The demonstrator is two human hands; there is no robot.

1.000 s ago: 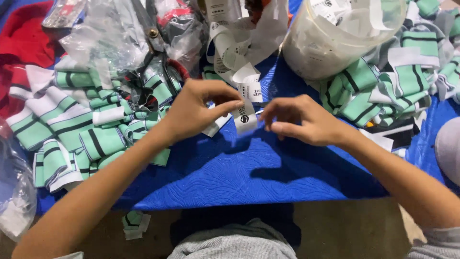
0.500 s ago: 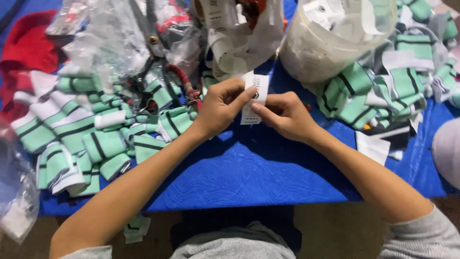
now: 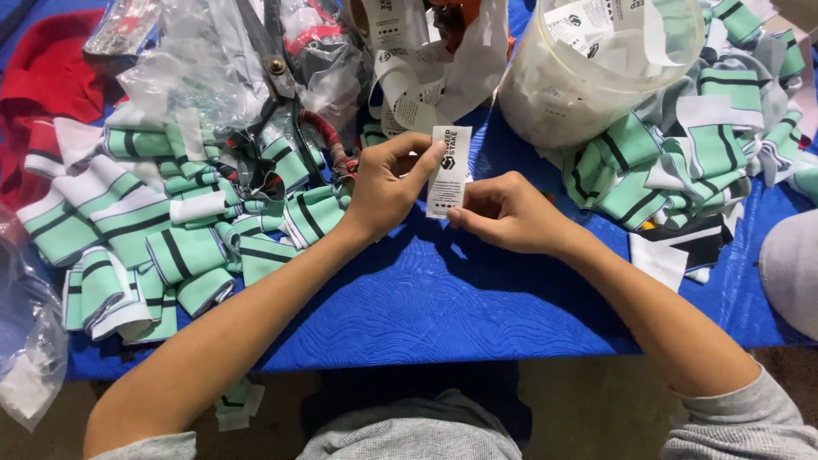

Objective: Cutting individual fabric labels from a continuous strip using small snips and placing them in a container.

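Note:
A small white printed fabric label (image 3: 449,170) stands upright between my two hands over a blue quilted cloth (image 3: 426,298). My left hand (image 3: 388,183) pinches its upper part with thumb and forefinger. My right hand (image 3: 503,213) grips its lower edge. Just behind the label lies a strip of more white labels (image 3: 409,94) trailing off a roll (image 3: 375,21). To the left, heaps of green, white and black striped knit cuffs (image 3: 162,230) lie close to my left forearm.
A clear plastic tub (image 3: 596,68) holding labels stands at the back right, with more striped cuffs (image 3: 682,153) beside it. Scissors with red handles (image 3: 298,111) and crumpled plastic bags (image 3: 196,60) sit at the back left. Red fabric (image 3: 43,85) lies far left.
Both hands have lifted and moved slightly toward the back of the table. The label, which was low near the cloth, is now held upright between them.

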